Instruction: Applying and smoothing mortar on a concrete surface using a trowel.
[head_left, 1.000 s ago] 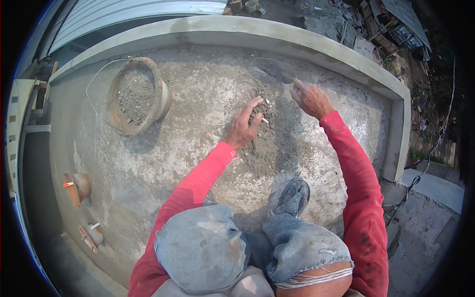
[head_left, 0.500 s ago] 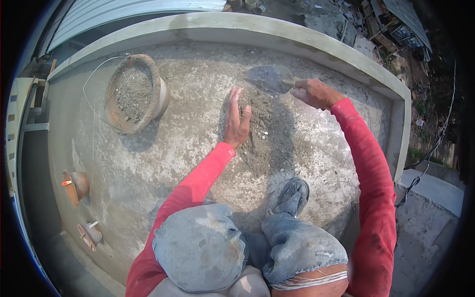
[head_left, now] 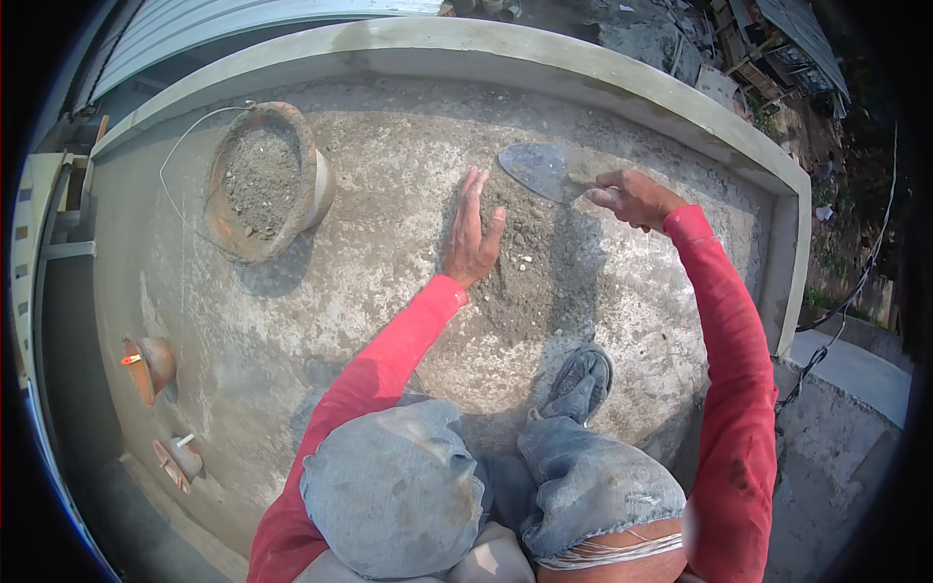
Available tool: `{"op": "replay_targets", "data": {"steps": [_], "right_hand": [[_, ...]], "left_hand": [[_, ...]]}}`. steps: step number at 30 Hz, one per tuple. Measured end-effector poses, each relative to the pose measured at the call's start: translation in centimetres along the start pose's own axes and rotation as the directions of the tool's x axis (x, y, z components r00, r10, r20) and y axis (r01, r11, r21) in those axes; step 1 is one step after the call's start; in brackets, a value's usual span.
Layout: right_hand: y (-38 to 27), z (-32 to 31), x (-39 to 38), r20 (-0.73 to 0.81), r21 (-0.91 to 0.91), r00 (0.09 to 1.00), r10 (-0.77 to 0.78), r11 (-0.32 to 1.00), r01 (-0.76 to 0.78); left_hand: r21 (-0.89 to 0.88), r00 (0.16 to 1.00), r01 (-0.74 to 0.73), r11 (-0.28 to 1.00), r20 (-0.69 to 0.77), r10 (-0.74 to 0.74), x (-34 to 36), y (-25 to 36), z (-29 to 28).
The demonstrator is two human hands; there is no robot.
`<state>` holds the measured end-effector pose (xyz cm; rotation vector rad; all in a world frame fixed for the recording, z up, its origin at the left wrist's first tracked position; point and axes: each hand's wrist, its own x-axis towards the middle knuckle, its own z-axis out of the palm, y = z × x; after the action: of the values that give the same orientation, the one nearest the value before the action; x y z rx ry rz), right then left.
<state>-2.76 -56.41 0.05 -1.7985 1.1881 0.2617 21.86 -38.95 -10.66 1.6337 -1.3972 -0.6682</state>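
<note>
A low heap of grey, crumbly mortar point(head_left: 530, 257) lies on the rough concrete floor in front of me. My left hand point(head_left: 472, 233) rests along its left side, fingers stretched out and the thumb apart, holding nothing. My right hand point(head_left: 637, 199) is closed around the handle of a trowel point(head_left: 535, 170). The pointed metal blade is at the far end of the heap, its tip toward the left. Most of the handle is hidden inside my fist.
A bucket point(head_left: 316, 189) filled with grey mix stands at the far left, its wire handle hanging to the side. Two small tilted containers point(head_left: 155, 367) sit nearer at left. A low concrete parapet point(head_left: 583, 68) bounds the floor. My shoe point(head_left: 580, 379) is close to the heap.
The trowel and my right hand have shifted slightly right and nearer to me. The blade has turned a little. My left hand has stayed almost in place beside the heap.
</note>
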Motion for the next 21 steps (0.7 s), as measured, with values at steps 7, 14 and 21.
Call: {"op": "replay_targets", "data": {"steps": [7, 14, 21], "right_hand": [[0.4, 2.0, 0.2, 0.150, -0.121, 0.988, -0.027, 0.992, 0.045], [0.1, -0.3, -0.3, 0.053, -0.269, 0.999, -0.010, 0.963, 0.024], [3.9, 2.0, 2.4, -0.136, -0.228, 0.930, -0.340, 0.925, 0.305]], "left_hand": [[-0.025, 1.000, -0.012, 1.000, -0.017, 0.011, 0.0, 0.2, 0.2], [0.070, 0.999, -0.030, 0.997, 0.045, 0.027, -0.2, 0.4, 0.3], [0.029, 0.996, -0.057, 0.998, 0.073, 0.055, -0.2, 0.4, 1.0]]}}
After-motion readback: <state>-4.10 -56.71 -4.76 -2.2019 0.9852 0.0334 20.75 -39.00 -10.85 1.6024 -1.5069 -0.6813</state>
